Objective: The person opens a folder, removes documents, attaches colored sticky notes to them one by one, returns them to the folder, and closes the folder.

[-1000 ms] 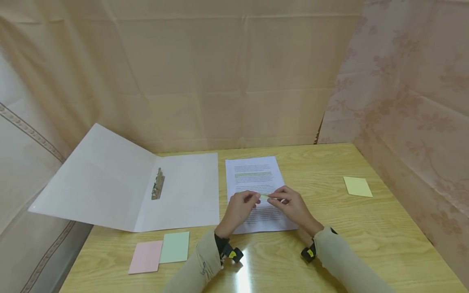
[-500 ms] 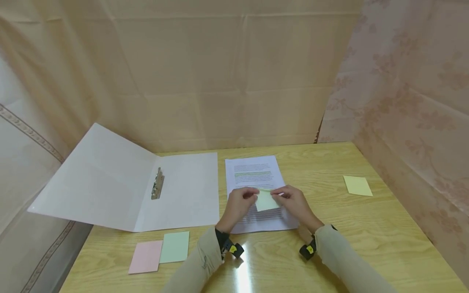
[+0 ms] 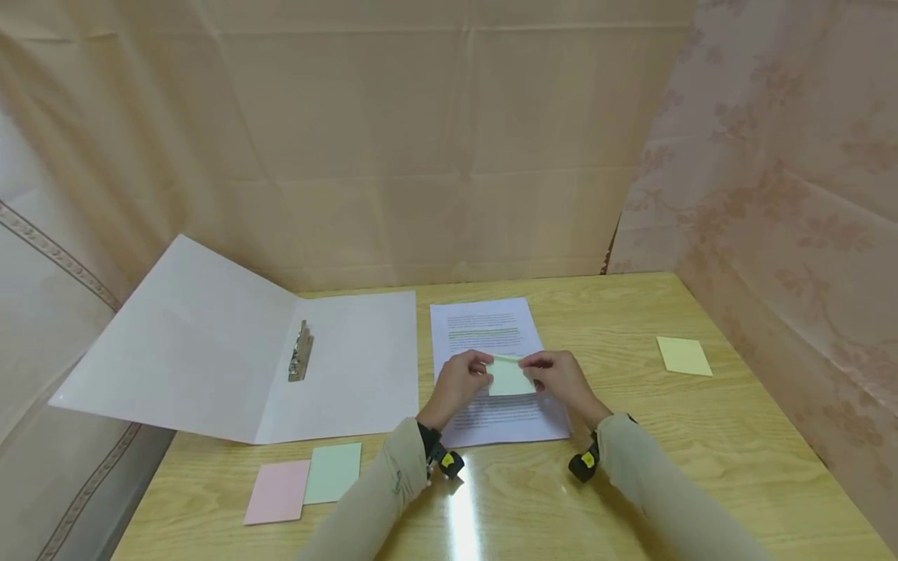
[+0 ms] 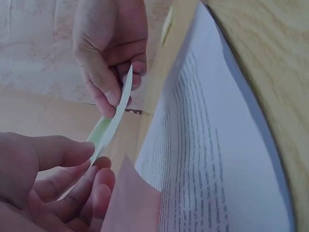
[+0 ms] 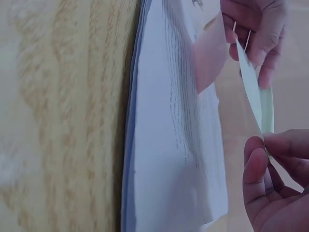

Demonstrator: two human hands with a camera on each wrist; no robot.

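Observation:
Above the printed pages (image 3: pixel 484 425), a pale green sticky note (image 3: pixel 508 379) is stretched between both hands. My left hand (image 3: pixel 461 382) pinches its left side between thumb and fingers; my right hand (image 3: pixel 559 377) pinches the right side. A narrow strip along the far edge looks folded or curled over. Seen from the wrists, the note (image 4: pixel 112 126) is bowed and held off the paper. A pink sticky note (image 4: pixel 133 198) stands up from the pages beneath it, also visible in the right wrist view; the hands and green note hide it from the head. Green highlighting marks some upper lines.
Left of the pages lies an open white folder (image 3: pixel 358 366) with a metal clip (image 3: pixel 301 352), its cover raised. Nearer me are a pink note pad (image 3: pixel 277 492) and a green note pad (image 3: pixel 333 473), side by side. A yellow note pad (image 3: pixel 684 356) lies far right on the wooden table (image 3: pixel 701 452).
The green note was seen nearly edge-on, then turned so its face shows to the head camera. Both hands keep hold and have shifted slightly away from me.

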